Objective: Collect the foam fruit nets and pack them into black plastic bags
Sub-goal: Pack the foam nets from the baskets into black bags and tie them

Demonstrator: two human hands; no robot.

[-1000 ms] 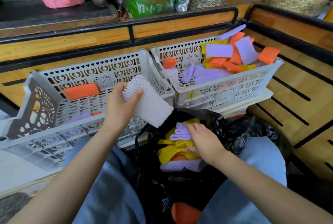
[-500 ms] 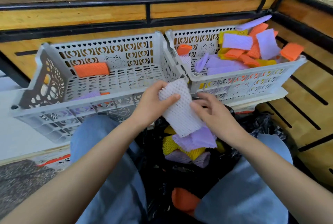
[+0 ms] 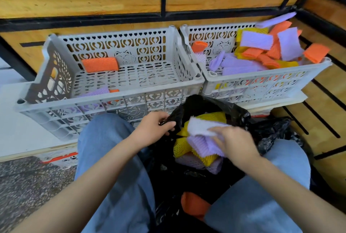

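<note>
Since the earlier frame the white net (image 3: 202, 127) had come down from in front of the crates into the mouth of the black bag (image 3: 236, 111). Left hand (image 3: 155, 129) had let go of it and gone to the bag's rim.

Wooden rack (image 3: 74, 6) with black rails ran across the back. Two grey slotted crates stood side by side before it, touching at their corners. Left crate (image 3: 112, 104) was nearly bare: one orange net (image 3: 100, 64) against the back wall, a purple net (image 3: 96, 91) and an orange scrap by the front wall. Right crate (image 3: 262, 78) was heaped with a pile of nets (image 3: 256, 40) in purple, orange and yellow, some poking over the far rim.

Black bag sat open between the person's knees, just below the crates' front walls. Packed nets (image 3: 182, 146), yellow and purple, filled it close to the mouth. White net lay on top of these. Loose orange net (image 3: 194, 205) lay lower down between the legs, on black plastic.

Left hand: thumb and fingers curled, pinching the bag's left rim. Right hand (image 3: 236, 143): fingers bent down over the near end of the white net, holding it against the stack. Motion blur hid the fingertips.
</note>
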